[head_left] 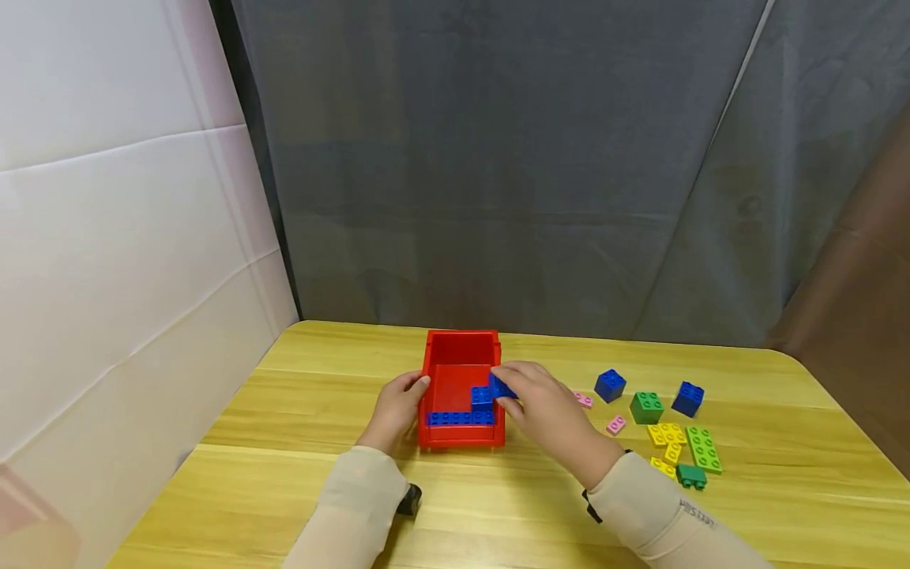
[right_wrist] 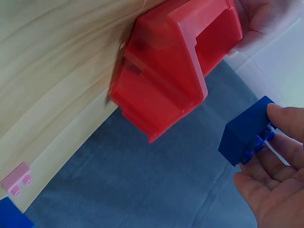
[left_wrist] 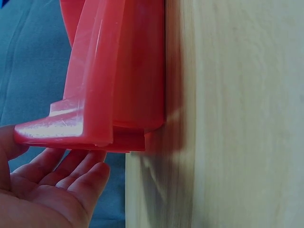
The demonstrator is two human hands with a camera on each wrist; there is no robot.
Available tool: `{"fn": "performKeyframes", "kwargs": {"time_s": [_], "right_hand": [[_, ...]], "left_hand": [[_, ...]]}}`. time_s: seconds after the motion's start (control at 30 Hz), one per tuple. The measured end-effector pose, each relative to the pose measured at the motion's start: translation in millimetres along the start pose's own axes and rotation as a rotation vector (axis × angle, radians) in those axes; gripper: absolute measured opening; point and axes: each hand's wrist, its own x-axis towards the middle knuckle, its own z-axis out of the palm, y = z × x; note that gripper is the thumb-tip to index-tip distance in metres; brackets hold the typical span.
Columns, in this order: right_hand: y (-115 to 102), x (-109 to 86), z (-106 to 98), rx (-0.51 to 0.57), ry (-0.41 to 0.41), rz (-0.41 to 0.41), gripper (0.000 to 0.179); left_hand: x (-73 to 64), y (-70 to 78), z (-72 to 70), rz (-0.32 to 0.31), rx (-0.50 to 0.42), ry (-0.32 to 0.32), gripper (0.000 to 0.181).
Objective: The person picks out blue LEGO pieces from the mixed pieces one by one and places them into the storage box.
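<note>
A red plastic bin (head_left: 460, 437) stands on the wooden table. My left hand (head_left: 393, 408) grips its left side; in the left wrist view the thumb lies at the rim and the other fingers are beneath it. With thumb and fingers, my right hand (head_left: 546, 405) pinches a blue toy brick (right_wrist: 244, 130), held at the bin's right rim in the head view. Inside the bin, a row of blue bricks (head_left: 451, 418) runs along the near end, and another blue brick (head_left: 481, 394) sits at the right. The right hand partly hides the pinched brick.
Right of the bin lie loose bricks: two blue ones (head_left: 610, 386), a green brick (head_left: 647, 408), pink bricks (head_left: 616, 425), several yellow ones (head_left: 667, 435), a light green brick (head_left: 704, 450) and a dark green brick (head_left: 691, 476). A grey curtain (head_left: 462, 174) hangs behind the table.
</note>
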Motion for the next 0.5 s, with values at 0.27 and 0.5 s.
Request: {"fn": "performKeyframes", "kwargs": {"time_s": [0.27,0.5], "right_hand": [[-12,21.5,9,-0.015,-0.113,-0.041,0.049],[-18,31.6,15,-0.025,-0.148,-0.059,0.050]], "left_hand": [[0.1,0.2,-0.7,0.004,-0.015,0.006,0.043],[-1.2,1.6,-0.8,0.018,-0.020,0.005,0.044]]}}
